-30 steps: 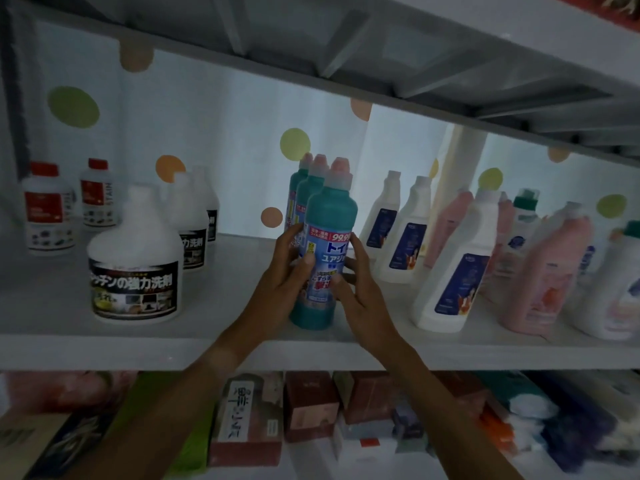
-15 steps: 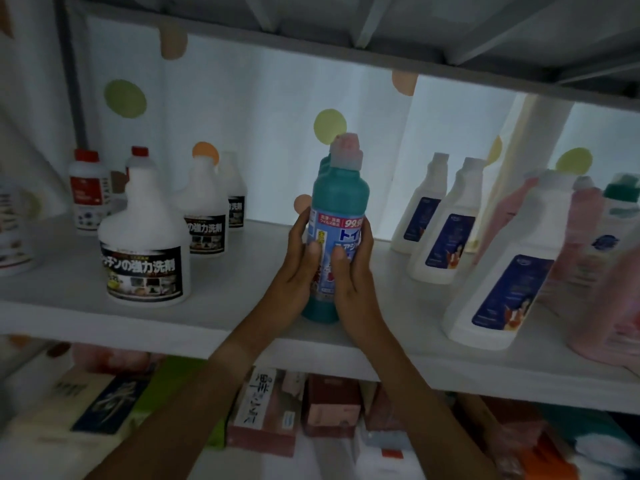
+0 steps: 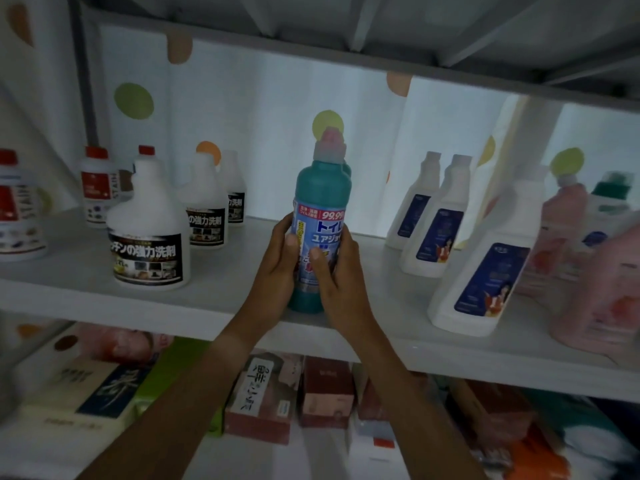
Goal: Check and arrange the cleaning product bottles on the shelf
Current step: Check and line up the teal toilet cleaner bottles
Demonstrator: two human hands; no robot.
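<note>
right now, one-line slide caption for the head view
Both hands, left hand and right hand, grip an upright teal bottle on the white shelf.

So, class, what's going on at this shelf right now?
A person is holding a teal bottle with a pink cap in both hands, the left hand and right hand wrapped around its label. It stands upright near the front edge of the white shelf. White bottles with black labels stand to the left, and white bottles with blue labels to the right.
</note>
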